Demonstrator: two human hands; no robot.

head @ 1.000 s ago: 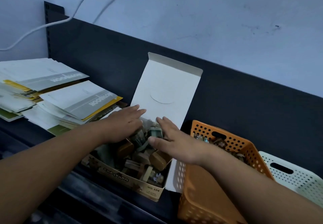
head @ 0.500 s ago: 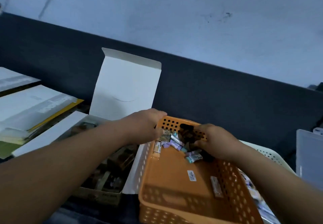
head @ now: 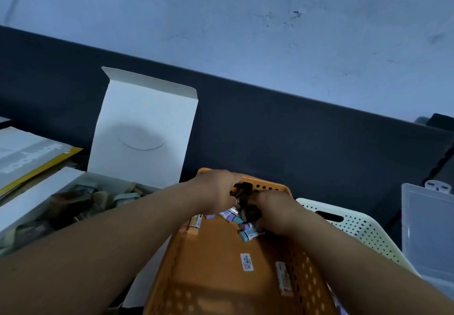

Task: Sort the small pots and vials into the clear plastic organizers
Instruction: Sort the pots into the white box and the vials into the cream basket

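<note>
At the far end of the orange basket, both hands meet over a cluster of small dark pots. They are round and brownish-black, and blur hides any finer detail. Just below them, vials with teal caps and pale labels lie on their sides on the basket floor. The basket is smooth plastic with perforated walls. A cream perforated basket sits against its right side, and a clear plastic organizer stands further right. An open white cardboard box sits to the left with its lid upright. The left hand has its fingers curled in, pinching the dark pots at their tips. The right hand has its fingers bent round the same cluster from the other side.
</note>
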